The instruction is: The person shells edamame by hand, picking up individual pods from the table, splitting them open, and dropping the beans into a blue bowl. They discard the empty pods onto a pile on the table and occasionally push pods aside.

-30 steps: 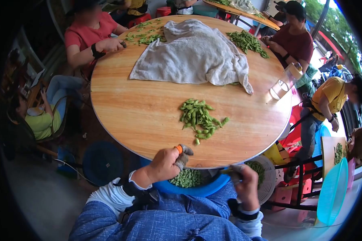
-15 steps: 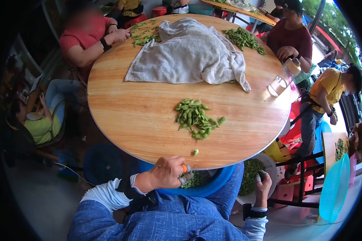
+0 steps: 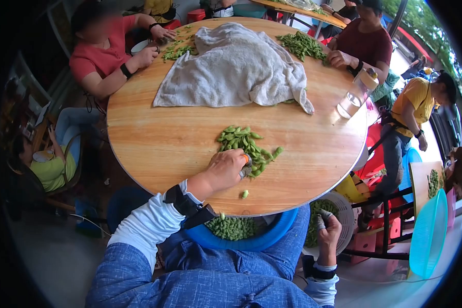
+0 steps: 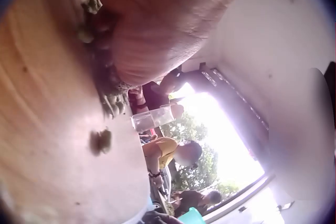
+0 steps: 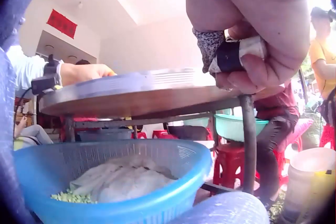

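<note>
In the head view, my left hand point(image 3: 226, 168) reaches over the wooden table point(image 3: 159, 149), its covered fingertips at the near edge of the green pod pile point(image 3: 238, 138); whether they pinch a pod is unclear. The left wrist view shows that hand point(image 4: 157, 29) close against blurred pods. A lone pod point(image 3: 245, 194) lies nearer the table edge. My right hand point(image 3: 329, 237) is beside the white basket point(image 3: 348, 220), off the table. Curled fingers with grey, black and white wrappings show on the right hand point(image 5: 257, 29); no pod is visible in it.
A blue basket point(image 5: 121, 200) below the table edge holds shelled beans and whitish sheeting. A grey cloth point(image 3: 231, 72) covers the table's middle, with a clear bottle point(image 3: 350, 104) at its right. People sit at the far left and right.
My left hand has moved from above the blue basket up to the pod pile. My right hand has gone right and down from the table edge, then stayed beside the white basket.
</note>
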Available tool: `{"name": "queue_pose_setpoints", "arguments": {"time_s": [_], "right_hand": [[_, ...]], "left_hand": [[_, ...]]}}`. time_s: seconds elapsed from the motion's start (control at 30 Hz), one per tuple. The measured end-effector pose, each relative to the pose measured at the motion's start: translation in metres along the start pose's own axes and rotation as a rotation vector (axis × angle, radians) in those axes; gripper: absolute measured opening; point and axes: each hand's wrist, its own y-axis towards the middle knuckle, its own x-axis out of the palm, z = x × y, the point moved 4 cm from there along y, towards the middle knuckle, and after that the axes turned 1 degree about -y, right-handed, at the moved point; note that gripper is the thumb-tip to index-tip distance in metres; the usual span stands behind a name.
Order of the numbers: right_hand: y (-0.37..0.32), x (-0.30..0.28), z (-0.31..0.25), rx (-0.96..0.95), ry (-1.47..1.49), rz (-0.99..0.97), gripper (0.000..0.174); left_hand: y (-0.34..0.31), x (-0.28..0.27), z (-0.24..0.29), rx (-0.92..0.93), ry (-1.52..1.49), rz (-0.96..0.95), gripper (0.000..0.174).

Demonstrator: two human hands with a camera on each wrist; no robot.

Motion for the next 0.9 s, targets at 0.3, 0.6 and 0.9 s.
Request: {"name": "queue_pose_setpoints", "arguments": {"time_s": [0.3, 0.6, 0.9], "right_hand": [[-0.007, 0.091, -0.077, -0.053, 0.371, -0.415, 0.023], [-0.011, 0.130, -0.103, 0.106, 0.602, -0.615, 0.024], [-0.016, 0.125, -0.104, 0.099, 0.599, -0.657, 0.023]], "left_hand": [[-0.034, -0.017, 0.013, -0.285, -0.494, -0.004, 0.013], [-0.072, -0.001, 0.031, -0.459, -1.346, -0.048, 0.012], [-0.072, -0.007, 0.038, -0.445, -1.392, -0.096, 0.010]]}}
